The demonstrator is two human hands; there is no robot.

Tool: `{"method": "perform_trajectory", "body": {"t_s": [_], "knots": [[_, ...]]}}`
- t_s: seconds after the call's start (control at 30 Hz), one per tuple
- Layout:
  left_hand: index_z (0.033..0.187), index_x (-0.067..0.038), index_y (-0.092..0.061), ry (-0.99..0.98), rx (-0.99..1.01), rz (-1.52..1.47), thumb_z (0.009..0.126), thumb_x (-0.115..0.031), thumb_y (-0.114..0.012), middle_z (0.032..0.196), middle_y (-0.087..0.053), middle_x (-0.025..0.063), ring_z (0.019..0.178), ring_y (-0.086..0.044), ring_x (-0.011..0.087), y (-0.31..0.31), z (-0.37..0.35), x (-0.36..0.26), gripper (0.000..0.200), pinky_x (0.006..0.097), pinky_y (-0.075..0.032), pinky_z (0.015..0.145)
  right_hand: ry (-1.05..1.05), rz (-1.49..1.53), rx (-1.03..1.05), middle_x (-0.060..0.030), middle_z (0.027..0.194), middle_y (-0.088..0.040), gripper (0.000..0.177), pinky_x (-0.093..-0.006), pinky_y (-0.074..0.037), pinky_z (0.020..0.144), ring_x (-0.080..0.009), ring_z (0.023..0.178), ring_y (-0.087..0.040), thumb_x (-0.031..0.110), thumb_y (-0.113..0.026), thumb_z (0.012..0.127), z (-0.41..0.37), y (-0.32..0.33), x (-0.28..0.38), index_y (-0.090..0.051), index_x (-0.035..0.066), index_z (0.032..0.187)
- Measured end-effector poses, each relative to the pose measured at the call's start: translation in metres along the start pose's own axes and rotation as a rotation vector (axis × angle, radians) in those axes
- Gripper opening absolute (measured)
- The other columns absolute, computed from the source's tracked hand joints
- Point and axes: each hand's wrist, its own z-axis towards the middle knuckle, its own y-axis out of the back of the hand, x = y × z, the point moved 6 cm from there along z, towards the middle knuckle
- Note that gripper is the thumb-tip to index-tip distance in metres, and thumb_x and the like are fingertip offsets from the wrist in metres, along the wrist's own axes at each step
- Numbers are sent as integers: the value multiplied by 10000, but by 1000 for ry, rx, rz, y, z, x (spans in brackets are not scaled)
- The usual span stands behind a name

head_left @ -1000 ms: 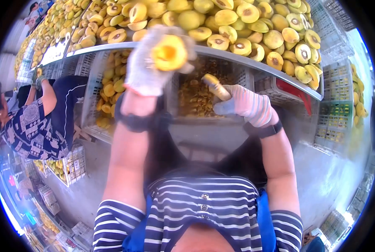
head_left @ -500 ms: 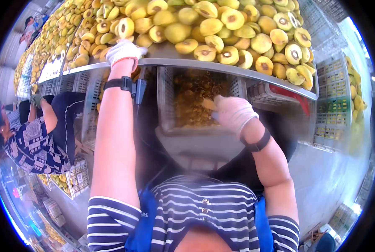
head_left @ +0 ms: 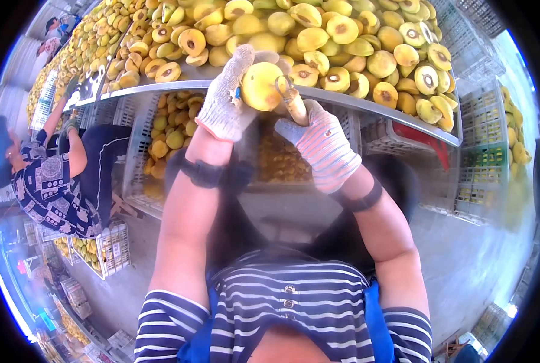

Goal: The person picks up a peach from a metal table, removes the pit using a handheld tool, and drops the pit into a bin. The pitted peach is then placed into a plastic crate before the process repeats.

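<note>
My left hand [head_left: 226,100], in a white knit glove, is closed on a yellow peach [head_left: 261,86] just over the front edge of the table. In my gloved right hand [head_left: 326,145] is a pitting tool [head_left: 293,104] with a pale handle and a small metal loop. The loop meets the right side of the peach. Halved peaches [head_left: 342,29], many with the stone showing, are heaped behind both hands on the metal-edged table [head_left: 397,116].
Below my hands stands a crate with brown pits and scraps [head_left: 285,160]. To its left is a crate of peach halves [head_left: 174,130]. Stacked crates [head_left: 478,163] and a red object [head_left: 424,138] are on the right. A seated person [head_left: 61,175] works at the left.
My left hand has come back from the heap with a peach. My right hand has risen from over the scrap crate, bringing the tool's loop to the fruit.
</note>
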Motion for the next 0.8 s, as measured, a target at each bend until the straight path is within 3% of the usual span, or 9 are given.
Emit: {"method": "perform_trajectory", "body": {"t_s": [0.17, 0.2, 0.27, 0.3, 0.33, 0.37, 0.47, 0.6, 0.8], "knots": [[1144, 32, -645, 19, -126, 64, 980, -424, -579, 1084, -686, 234, 955, -683, 325, 16, 6, -8, 489, 417, -572, 847, 0, -268, -54, -211, 831, -666, 386, -433, -524, 694, -407, 829, -654, 316, -761, 833, -2, 13, 11, -600, 9, 1004], [1156, 23, -645, 24, -335, 226, 992, -390, -564, 1099, -693, 196, 938, -685, 328, 22, 0, -25, 452, 409, -577, 832, 37, -329, -47, -228, 855, -669, 368, -444, -524, 699, -414, 820, -656, 298, -746, 840, -3, 14, 13, -604, 10, 1021], [1206, -1, -638, -695, -233, 1763, 971, -392, -583, 1109, -701, 174, 992, -675, 327, 28, -6, -89, 459, 412, -547, 895, 354, -770, 76, -230, 842, -672, 350, -450, -522, 685, -412, 781, -658, 283, -733, 846, -9, 9, 21, -609, 14, 1032], [1243, -19, -625, -473, -571, 1442, 954, -407, -585, 1148, -690, 174, 1048, -660, 325, 53, -2, -116, 485, 415, -519, 938, 373, -761, 85, -230, 842, -672, 350, -450, -522, 685, -412, 781, -658, 283, -733, 846, -11, 6, 24, -609, 14, 1032], [1280, -37, -611, -254, -856, 1082, 936, -421, -587, 1187, -678, 175, 1103, -644, 323, 77, 0, -132, 516, 418, -491, 980, 128, -528, 58, -225, 823, -671, 352, -446, -521, 679, -407, 765, -659, 283, -730, 848, -9, 12, 16, -611, 14, 1042], [1308, -45, -593, -220, -884, 1372, 924, -447, -578, 1240, -646, 197, 1170, -607, 325, 101, 9, -156, 556, 418, -454, 1021, -117, -295, 32, -220, 805, -669, 355, -443, -521, 674, -403, 749, -660, 283, -726, 850, -10, 16, 6, -612, 13, 1051], [1390, -78, -526, 212, -791, 2138, 924, -476, -511, 1411, -527, 222, 1292, -516, 354, 150, 28, -166, 613, 427, -393, 1087, -218, -284, 117, -224, 796, -668, 373, -438, -521, 676, -402, 764, -665, 293, -725, 853, -13, 9, 8, -615, 15, 1076], [1474, -215, -459, 628, -649, 2492, 844, -511, -586, 1488, -457, 171, 1351, -452, 336, 144, 41, -147, 708, 463, -359, 1117, -158, -439, 123, -238, 833, -674, 373, -439, -519, 680, -419, 788, -659, 302, -719, 864, -10, 6, 13, -615, 27, 1094], [1287, -89, -625, 543, -574, 2436, 755, -530, -638, 1284, -626, 167, 1264, -519, 313, 130, 72, -114, 691, 489, -365, 1061, -175, -435, 144, -235, 830, -671, 348, -450, -518, 678, -426, 790, -655, 290, -727, 859, -4, 3, 19, -608, 29, 1055]]}}
